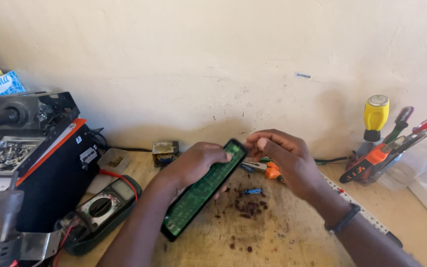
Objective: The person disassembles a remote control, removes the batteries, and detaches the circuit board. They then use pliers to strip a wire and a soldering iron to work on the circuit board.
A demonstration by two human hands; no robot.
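My left hand (193,163) grips a long black remote-like casing with a green circuit board (201,190) facing up, held slantwise over the wooden bench. My right hand (282,155) has its fingertips pinched at the board's far top end. A small blue battery (252,191) lies on the bench just below my right hand, beside dark stains. A dark band circles my right wrist.
A green multimeter (102,210) with a red lead lies at the left, next to a black and orange box (58,173) carrying a tray of metal parts (6,153). Orange-handled pliers (272,170) sit behind the hands. Screwdrivers (375,116) stand in a holder at the right. A small transformer (165,152) sits by the wall.
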